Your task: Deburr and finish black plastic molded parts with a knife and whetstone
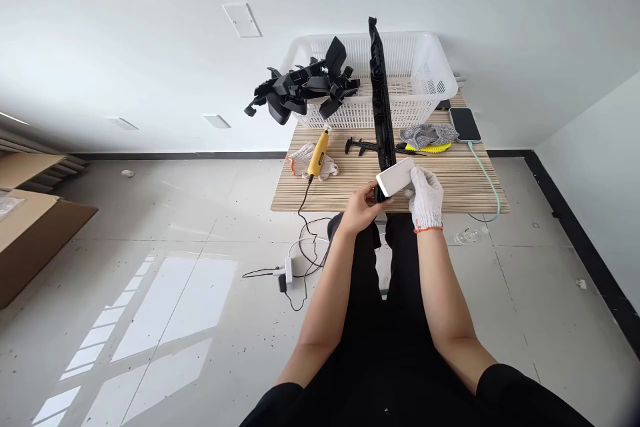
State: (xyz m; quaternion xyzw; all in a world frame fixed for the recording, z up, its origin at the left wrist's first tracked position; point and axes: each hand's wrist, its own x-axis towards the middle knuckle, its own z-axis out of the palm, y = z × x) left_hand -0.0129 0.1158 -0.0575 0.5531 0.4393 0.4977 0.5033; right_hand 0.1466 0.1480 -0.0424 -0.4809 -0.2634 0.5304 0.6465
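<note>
A long black plastic part (381, 100) stretches from the table's front edge up over the white basket. My bare left hand (361, 208) has its fingers wrapped round the lower end of this part. In my right hand (425, 197), which wears a white knitted glove with an orange cuff, is a flat white block (396, 176). The block lies across the black part's lower end, close to my left fingertips. Part of the left fingers is hidden behind the black part and the block.
Black plastic parts (305, 87) are piled at the left of the white basket (435, 73). On the table (350, 197) lie a yellow corded tool (319, 155), a glove (300, 160), calipers (361, 145), a grey cloth (427, 135) and a phone (465, 125).
</note>
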